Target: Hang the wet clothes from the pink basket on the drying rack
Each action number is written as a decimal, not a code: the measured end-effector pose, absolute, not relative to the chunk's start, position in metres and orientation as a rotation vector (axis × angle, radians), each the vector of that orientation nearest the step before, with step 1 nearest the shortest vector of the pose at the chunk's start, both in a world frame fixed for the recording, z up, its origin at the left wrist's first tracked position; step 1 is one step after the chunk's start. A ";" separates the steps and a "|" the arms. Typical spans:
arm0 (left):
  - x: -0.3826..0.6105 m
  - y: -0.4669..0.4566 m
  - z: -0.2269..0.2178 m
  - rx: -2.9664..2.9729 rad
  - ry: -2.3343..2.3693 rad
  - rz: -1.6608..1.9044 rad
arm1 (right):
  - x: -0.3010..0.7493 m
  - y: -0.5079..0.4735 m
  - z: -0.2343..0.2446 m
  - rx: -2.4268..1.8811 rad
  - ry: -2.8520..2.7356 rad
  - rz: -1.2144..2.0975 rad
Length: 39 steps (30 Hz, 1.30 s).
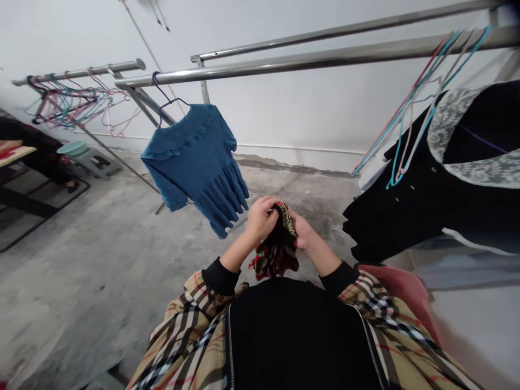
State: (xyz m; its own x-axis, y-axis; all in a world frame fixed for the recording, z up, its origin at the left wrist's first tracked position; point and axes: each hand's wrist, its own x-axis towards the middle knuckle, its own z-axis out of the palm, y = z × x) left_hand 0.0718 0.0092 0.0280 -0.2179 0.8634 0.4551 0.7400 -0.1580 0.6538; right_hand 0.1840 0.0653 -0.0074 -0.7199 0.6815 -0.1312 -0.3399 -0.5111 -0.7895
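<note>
My left hand (260, 218) and my right hand (304, 233) are both closed on a small dark red patterned garment (277, 250) bunched up in front of my chest. Its lower part hangs down between my wrists. Just beyond my hands a blue child's dress (197, 165) hangs on a purple hanger from the steel rail (309, 58). My sleeves are black cuffs under a tan checked jacket.
A black garment with grey lace collar (455, 173) hangs at the right beside several empty coloured hangers (414, 108). More empty hangers (69, 103) crowd a second rail at the left. A stool with a green bowl (87, 157) stands on the concrete floor. A pink item (402, 287) lies by my right elbow.
</note>
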 end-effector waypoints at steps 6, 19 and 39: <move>0.060 -0.011 0.027 1.488 1.980 1.415 | 0.188 0.043 -0.017 -0.723 -1.263 1.737; 0.056 -0.068 0.021 1.329 2.139 1.459 | 0.166 0.032 -0.053 -0.712 -2.088 1.003; 0.003 -0.143 -0.033 0.735 2.186 1.658 | 0.241 0.071 -0.145 -1.253 -2.405 1.301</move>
State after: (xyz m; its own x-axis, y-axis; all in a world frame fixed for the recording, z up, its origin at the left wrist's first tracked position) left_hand 0.0031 -0.1427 -0.0328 -0.8239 0.5628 0.0669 0.2162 0.2031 0.9550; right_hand 0.2412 0.0714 -0.1449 -0.6455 0.7211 -0.2515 0.6052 0.2821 -0.7444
